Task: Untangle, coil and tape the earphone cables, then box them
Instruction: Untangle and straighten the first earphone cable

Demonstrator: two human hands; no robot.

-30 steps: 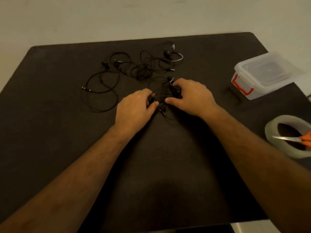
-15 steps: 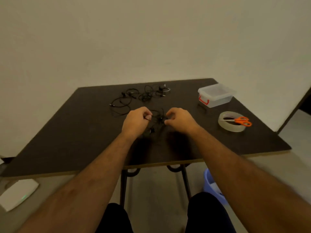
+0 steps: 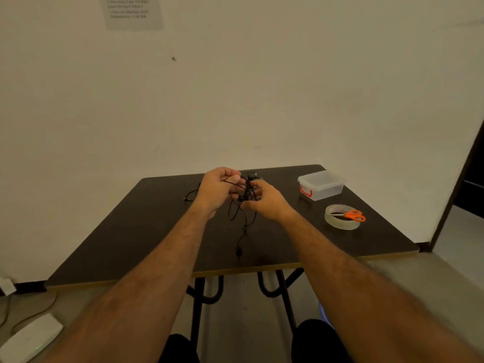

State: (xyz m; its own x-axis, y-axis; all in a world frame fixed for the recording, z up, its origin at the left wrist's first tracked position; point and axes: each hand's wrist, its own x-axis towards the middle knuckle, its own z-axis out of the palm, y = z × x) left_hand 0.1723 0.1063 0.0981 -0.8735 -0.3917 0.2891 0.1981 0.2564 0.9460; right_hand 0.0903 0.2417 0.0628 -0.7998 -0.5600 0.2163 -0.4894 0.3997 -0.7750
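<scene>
One tabletop (image 3: pixel 146 231): dark, the biggest thing I see, with bent metal legs under it and a pale wall behind.
Wall sheet (image 3: pixel 134 12): a paper stuck high on the wall; its print is too blurred for me to read.
Box (image 3: pixel 321 185): clear plastic with its lid on and a red latch facing me, at the far right of the tabletop; I see no label on it.
Tape roll (image 3: pixel 341 224): clear, lying flat nearer than the box, with orange-handled scissors (image 3: pixel 351 215) resting across its top.
Left hand (image 3: pixel 214 189): raised above the tabletop, fingers curled round black cable.
Right hand (image 3: pixel 267 201): just beside the left one, thumb and fingers pinching the same bundle.
Earphone cables (image 3: pixel 242 205): a black tangle held between both hands, its long axis near vertical, one strand hanging down to an end piece just above the tabletop.
Loose cable (image 3: pixel 190 196): lying on the tabletop left of the left hand, its plug end pointing left.
</scene>
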